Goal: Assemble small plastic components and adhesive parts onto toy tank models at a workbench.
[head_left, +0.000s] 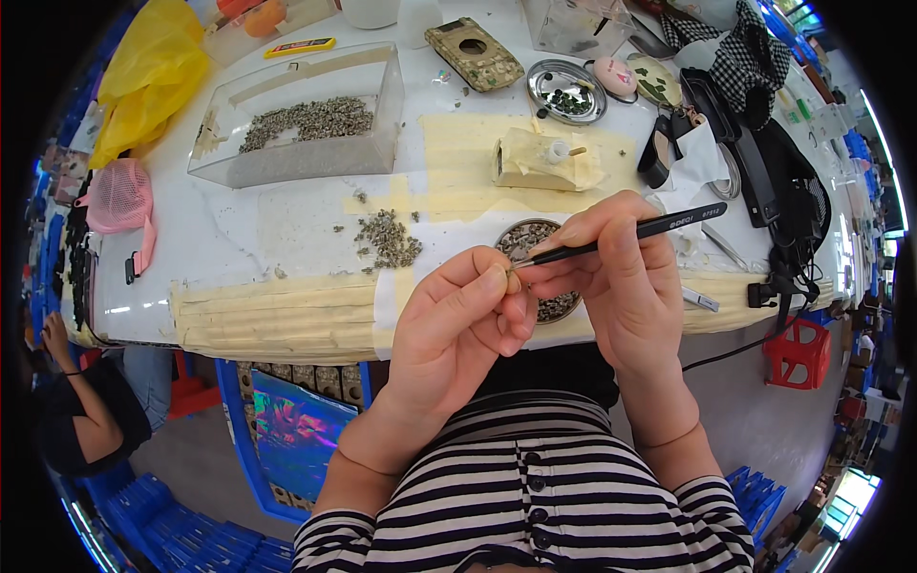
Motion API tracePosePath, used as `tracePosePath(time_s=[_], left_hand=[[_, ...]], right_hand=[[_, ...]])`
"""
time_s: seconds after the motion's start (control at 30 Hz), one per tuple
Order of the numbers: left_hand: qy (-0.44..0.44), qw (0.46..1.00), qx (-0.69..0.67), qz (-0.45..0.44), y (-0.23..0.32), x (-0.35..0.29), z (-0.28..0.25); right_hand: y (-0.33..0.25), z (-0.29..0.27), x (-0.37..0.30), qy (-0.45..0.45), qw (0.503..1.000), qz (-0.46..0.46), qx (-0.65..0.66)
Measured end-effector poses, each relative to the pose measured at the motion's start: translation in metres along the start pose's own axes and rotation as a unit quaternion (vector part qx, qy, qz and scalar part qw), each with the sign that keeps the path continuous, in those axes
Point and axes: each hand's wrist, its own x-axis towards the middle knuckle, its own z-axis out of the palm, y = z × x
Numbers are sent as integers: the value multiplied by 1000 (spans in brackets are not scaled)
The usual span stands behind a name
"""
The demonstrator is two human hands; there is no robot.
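Note:
Black tweezers point(659, 225) are gripped in my right hand point(635, 286), their tip pointing left and down to my other fingertips. My left hand point(454, 315) pinches a tiny piece between thumb and forefinger; its kind is too small to tell. The tweezer tip meets or nearly meets that piece. Behind and below both hands, a round dish point(528, 221) of small grey-brown pieces is partly hidden. A loose pile of similar small pieces point(390, 239) lies on the table to the left of the dish.
Farther back stand a clear plastic box point(287, 164) with more pieces, a tape-covered block point(540, 170), a camouflage-patterned case point(473, 54) and a metal dish point(594, 78) with dark green bits. A pink mesh pouch point(120, 196) lies left. Another person point(91, 411) sits at the left.

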Motion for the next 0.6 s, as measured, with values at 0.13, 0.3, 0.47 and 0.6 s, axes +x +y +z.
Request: tracePosePath(time_s=[0.13, 0.3, 0.47, 0.6], left_hand=[[3, 1000, 7, 4, 0, 0, -1], [0, 1000, 5, 4, 0, 0, -1], [3, 1000, -2, -1, 0, 0, 0], [1, 1000, -3, 1, -1, 0, -1]], right_hand=[[0, 0, 0, 0, 1000, 2, 1], [-1, 1, 0, 4, 1000, 1, -2], [-1, 1, 0, 4, 1000, 2, -5], [-1, 1, 0, 5, 1000, 4, -9]])
